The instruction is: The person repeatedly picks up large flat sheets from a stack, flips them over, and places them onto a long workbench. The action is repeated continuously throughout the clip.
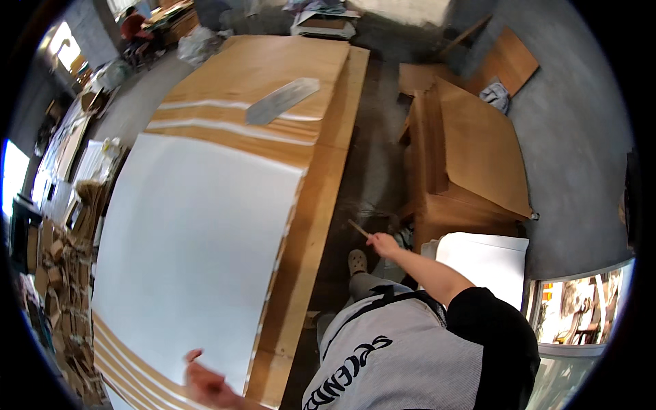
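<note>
My right hand [383, 244], out over the floor gap to the right of the table, is closed round a thin tan stick [358, 227] that points up and left. Whether the stick is the handle of some tool is unclear. Low over the near end of a large white sheet [198, 225] is my left hand [207, 384], blurred, with a finger stretched out and nothing visible in it. The sheet lies on brown paper or board [273, 58] with white stripes at both ends. A long grey flat piece with cut corners [282, 101] rests on its far part.
Along the table's right side runs a bare wooden edge [326, 171]. Stacked brown boards [478, 143] and white sheets [488, 263] stand to my right by the wall. Cardboard scraps [58, 287] crowd the left. A person [135, 27] sits at the far left.
</note>
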`<state>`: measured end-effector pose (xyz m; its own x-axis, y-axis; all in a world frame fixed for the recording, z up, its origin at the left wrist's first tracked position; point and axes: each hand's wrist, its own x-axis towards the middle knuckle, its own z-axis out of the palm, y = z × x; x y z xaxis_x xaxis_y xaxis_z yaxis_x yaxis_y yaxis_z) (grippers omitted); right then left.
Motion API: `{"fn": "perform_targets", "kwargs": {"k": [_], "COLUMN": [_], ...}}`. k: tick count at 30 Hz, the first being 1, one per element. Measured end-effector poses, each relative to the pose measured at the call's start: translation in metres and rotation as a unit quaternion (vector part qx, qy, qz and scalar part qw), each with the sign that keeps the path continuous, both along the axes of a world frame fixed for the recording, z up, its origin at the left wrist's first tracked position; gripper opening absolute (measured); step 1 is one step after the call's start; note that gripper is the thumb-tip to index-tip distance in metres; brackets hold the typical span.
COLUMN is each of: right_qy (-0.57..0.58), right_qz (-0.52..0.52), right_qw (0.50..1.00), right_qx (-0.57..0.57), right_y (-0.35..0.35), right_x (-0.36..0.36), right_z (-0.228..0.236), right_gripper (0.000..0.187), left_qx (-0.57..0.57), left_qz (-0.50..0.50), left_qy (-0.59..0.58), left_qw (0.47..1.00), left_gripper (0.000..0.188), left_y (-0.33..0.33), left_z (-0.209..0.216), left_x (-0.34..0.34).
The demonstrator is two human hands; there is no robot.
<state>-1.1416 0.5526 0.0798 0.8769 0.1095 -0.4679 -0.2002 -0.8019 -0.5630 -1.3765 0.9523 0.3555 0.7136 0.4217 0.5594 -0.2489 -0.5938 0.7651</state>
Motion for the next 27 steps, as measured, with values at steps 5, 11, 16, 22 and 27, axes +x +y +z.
{"fn": "perform_targets", "kwargs": {"k": [5, 11, 16, 22, 27], "right_qy": [0.11, 0.049, 0.089, 0.083, 0.093], "right_qz": [0.029, -0.117, -0.217, -0.296, -0.336], "right_qw": [0.993, 0.992, 0.971, 0.946, 0.932], "right_qx": [0.039, 0.019, 0.054, 0.101, 0.095], "right_y": [-0.094, -0.184, -0.232, -0.246, -0.265], "right_x": [0.007, 0.029, 0.044, 0.095, 0.172], "right_z": [-0.031, 0.0, -0.003, -0.002, 0.003], "right_gripper": [0.037, 0.037, 0.034, 0.034, 0.033], "left_qx": [-0.095, -0.226, -0.29, -0.352, -0.395], "left_qz": [-0.461, -0.602, -0.683, -0.745, -0.772], "left_qy": [-0.36, -0.302, -0.271, -0.245, -0.259], "left_qw": [0.806, 0.704, 0.613, 0.511, 0.425], "left_gripper": [0.031, 0.024, 0.019, 0.014, 0.01], "left_y": [-0.089, -0.229, -0.312, -0.382, -0.416], "left_z": [0.084, 0.088, 0.088, 0.085, 0.091], "left_x": [0.14, 0.304, 0.397, 0.505, 0.61]}}
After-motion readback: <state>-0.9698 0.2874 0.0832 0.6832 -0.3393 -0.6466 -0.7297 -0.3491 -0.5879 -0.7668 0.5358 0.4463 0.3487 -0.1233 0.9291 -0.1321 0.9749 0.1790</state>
